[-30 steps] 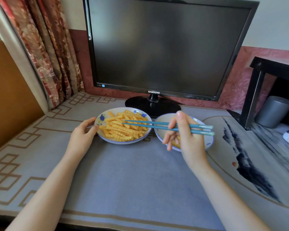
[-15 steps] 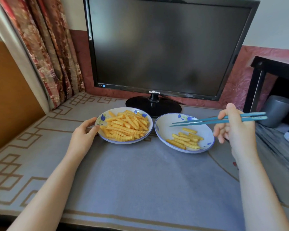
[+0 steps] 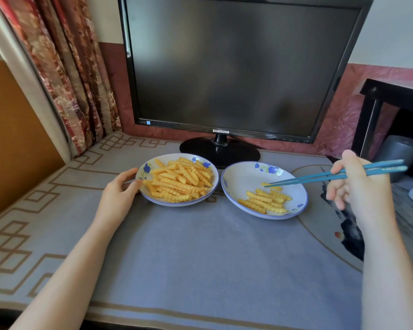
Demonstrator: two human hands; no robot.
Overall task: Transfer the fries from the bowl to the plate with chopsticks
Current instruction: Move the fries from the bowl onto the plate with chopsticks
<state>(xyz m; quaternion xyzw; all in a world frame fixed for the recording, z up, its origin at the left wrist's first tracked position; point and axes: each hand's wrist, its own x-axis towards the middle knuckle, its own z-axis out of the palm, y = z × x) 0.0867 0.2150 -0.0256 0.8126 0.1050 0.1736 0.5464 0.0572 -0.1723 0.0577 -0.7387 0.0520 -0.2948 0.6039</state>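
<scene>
Since a second ago the right hand has swung the chopsticks from the bowl to the plate; its grip is closed on them, tips at one fry above the small pile there. Most fries remain in the bowl, steadied by the left hand, fingers curled on its rim.
</scene>
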